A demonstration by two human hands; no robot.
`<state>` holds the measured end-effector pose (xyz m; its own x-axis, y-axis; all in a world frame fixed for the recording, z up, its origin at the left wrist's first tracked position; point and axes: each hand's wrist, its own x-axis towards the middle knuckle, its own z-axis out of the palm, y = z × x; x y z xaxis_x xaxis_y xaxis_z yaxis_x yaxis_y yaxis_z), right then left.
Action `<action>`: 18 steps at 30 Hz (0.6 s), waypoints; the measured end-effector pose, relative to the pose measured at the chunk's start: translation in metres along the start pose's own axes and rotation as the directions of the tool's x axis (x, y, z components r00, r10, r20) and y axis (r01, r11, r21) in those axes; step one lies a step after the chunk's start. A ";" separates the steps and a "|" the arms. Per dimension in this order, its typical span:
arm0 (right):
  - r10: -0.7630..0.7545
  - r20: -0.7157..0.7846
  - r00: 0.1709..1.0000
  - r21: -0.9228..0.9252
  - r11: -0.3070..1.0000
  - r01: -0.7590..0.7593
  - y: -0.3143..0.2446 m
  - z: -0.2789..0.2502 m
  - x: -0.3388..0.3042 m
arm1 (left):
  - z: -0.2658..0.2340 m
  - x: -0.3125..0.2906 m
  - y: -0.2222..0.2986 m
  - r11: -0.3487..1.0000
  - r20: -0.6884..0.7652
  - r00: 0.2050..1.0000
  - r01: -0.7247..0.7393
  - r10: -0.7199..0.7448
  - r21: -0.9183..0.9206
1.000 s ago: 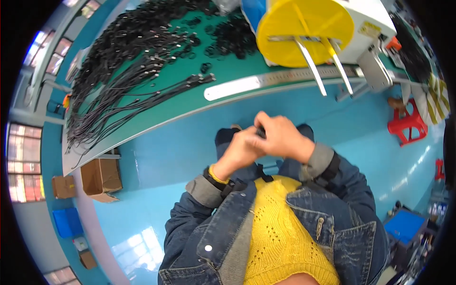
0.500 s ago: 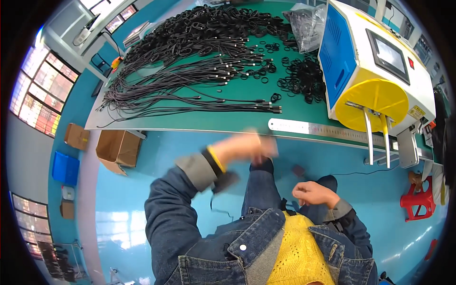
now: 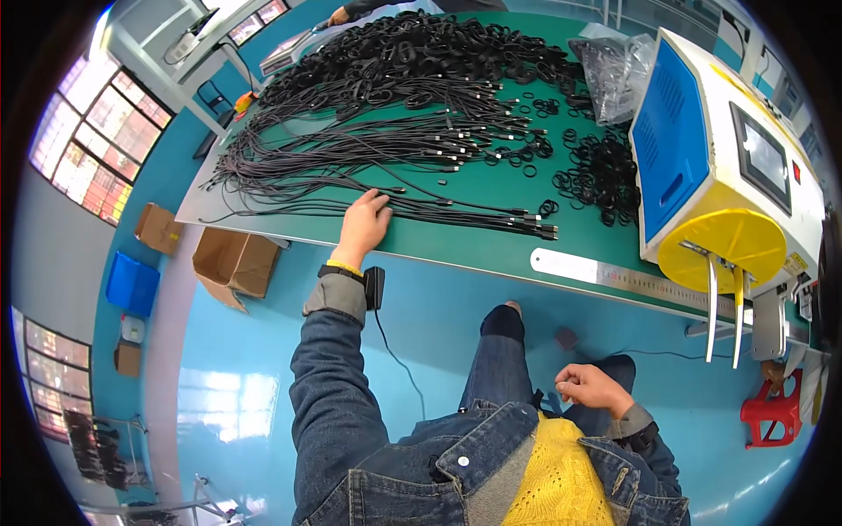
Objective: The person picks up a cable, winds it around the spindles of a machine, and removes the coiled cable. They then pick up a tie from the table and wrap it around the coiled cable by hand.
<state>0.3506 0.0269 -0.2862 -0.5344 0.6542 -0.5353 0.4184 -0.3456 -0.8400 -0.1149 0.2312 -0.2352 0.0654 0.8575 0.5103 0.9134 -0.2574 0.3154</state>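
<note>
My left hand (image 3: 364, 230) reaches over the table's near edge, its fingers bent over the front bundle of black cables (image 3: 456, 214). Thumb and forefinger are at the strands; how many lie between them is hidden. These cables have metal-tipped plugs lined up at the right end. Beside my left wrist is a black box (image 3: 374, 287) with a thin cord hanging down. My right hand (image 3: 593, 387) is held over my thigh, fingers curled in, with nothing visible in it. Behind the front bundle lie more black cables (image 3: 377, 145), loosely spread in rows.
Tangled black loops (image 3: 421, 48) heap at the back, and small black rings (image 3: 601, 180) lie right. A steel ruler (image 3: 605, 273) lies along the edge before a white-and-blue machine (image 3: 675, 149) with two prongs. A co-worker's hand (image 3: 338, 16) shows far left. A carton (image 3: 232, 263) stands below.
My left hand has swung left and forward from the table's edge onto the cables. The black box moved with that wrist. My right hand stays curled over my thigh. A co-worker's arm has appeared behind.
</note>
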 end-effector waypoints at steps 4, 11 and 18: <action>0.005 0.012 1.000 0.023 1.000 -0.006 -0.005 0.003 0.003 | -0.011 -0.016 0.010 0.990 0.030 0.991 -0.129 0.127 0.065; 0.011 -0.029 1.000 0.045 0.999 -0.010 -0.012 0.007 -0.006 | -0.029 0.006 0.016 0.984 -0.029 0.984 -0.177 0.176 -0.035; -0.092 -0.187 0.978 0.228 0.964 0.134 -0.014 -0.005 -0.018 | -0.079 0.012 0.100 0.908 -0.370 0.910 -0.304 0.188 -0.288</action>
<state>0.3586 0.0235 -0.2638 -0.4234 0.7974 -0.4299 0.1646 -0.3990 -0.9021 -0.0543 0.1801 -0.1342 0.0823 0.5674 0.8193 0.6942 -0.6225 0.3614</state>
